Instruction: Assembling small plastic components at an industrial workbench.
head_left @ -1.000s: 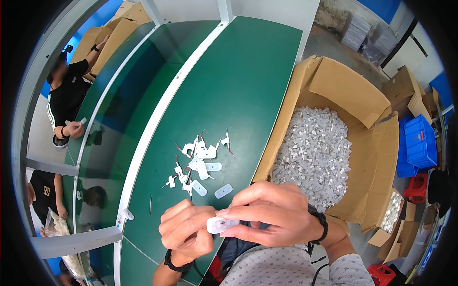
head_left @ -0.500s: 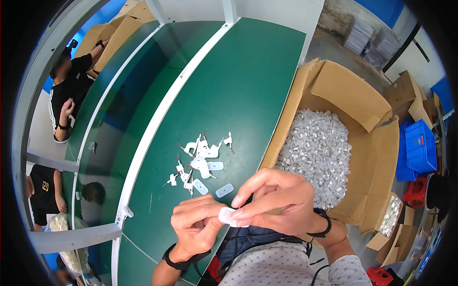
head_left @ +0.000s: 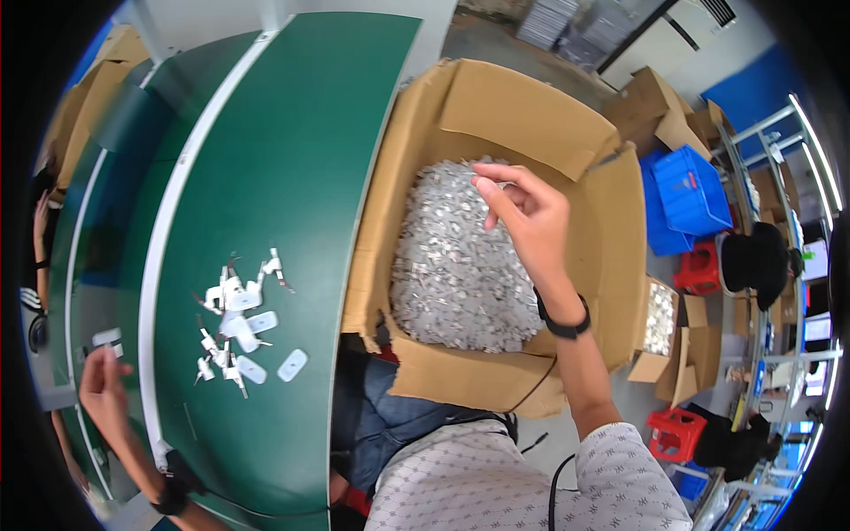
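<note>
My left hand (head_left: 106, 389), blurred, reaches over the white rail at the left. A small white plastic piece (head_left: 107, 337) is at its closed fingertips. My right hand (head_left: 531, 208) is raised over the large cardboard box (head_left: 606, 265), thumb and forefinger pinched together. Whatever is between those fingertips is too small to make out. Beneath it, the box holds a heap of small whitish, translucent parts (head_left: 460, 274). On the green table (head_left: 292, 133) lies a loose pile of white connector-like pieces with short leads (head_left: 228, 292). Pale blue oval pieces (head_left: 292, 365) lie beside them.
A white rail (head_left: 181, 168) runs along the table's left side. Blue bins (head_left: 695, 190), red stools (head_left: 677, 434) and a smaller carton of white parts (head_left: 658, 319) stand to the right. Other people are at the far left and the right.
My hands have parted from the white piece they held together. The left went out leftward past the rail; the right moved up over the box. The view has swung to the right.
</note>
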Tool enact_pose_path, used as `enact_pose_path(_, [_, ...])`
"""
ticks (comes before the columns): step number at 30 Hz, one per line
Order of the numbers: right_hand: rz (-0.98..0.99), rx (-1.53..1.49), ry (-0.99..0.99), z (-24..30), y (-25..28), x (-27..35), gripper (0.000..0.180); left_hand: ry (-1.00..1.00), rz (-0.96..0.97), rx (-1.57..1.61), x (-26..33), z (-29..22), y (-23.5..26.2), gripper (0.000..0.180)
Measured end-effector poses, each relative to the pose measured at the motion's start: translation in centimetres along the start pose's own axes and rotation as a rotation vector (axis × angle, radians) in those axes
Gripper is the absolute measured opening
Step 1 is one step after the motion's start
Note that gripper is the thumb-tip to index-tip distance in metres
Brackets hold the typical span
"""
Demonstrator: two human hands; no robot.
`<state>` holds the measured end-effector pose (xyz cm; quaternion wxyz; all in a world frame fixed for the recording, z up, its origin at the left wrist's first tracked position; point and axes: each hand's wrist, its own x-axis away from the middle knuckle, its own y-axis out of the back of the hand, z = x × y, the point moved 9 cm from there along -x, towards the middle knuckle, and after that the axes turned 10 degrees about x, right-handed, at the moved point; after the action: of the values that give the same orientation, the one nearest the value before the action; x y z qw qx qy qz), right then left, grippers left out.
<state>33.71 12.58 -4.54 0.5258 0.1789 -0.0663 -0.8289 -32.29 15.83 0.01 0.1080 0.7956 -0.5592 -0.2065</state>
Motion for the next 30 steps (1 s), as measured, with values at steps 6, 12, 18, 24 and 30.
enact_pose_path(6, [0.356,0.706,-0.544,-29.4,4.6,3.7,0.022,0.324,-0.034,-0.613,-5.4,22.2,15.1,0.033])
enact_pose_path(12, [0.834,1.137,-0.603,-35.5,2.7,9.8,0.014,0.277,0.030,-1.104,-2.4,17.0,13.5,0.044])
enact_pose_path(18, [0.573,1.164,-0.226,-34.7,-3.3,7.5,0.006,-0.046,0.064,-0.877,1.6,0.5,3.2,0.044])
enact_pose_path(24, [0.541,1.262,-0.137,-35.7,-4.3,8.2,0.008,-0.054,0.071,-0.675,4.3,-5.7,-3.8,0.040])
enact_pose_path(30, [0.465,1.181,-0.047,-33.0,-4.2,8.5,0.022,-0.074,0.067,-0.612,5.5,-7.3,-6.4,0.037])
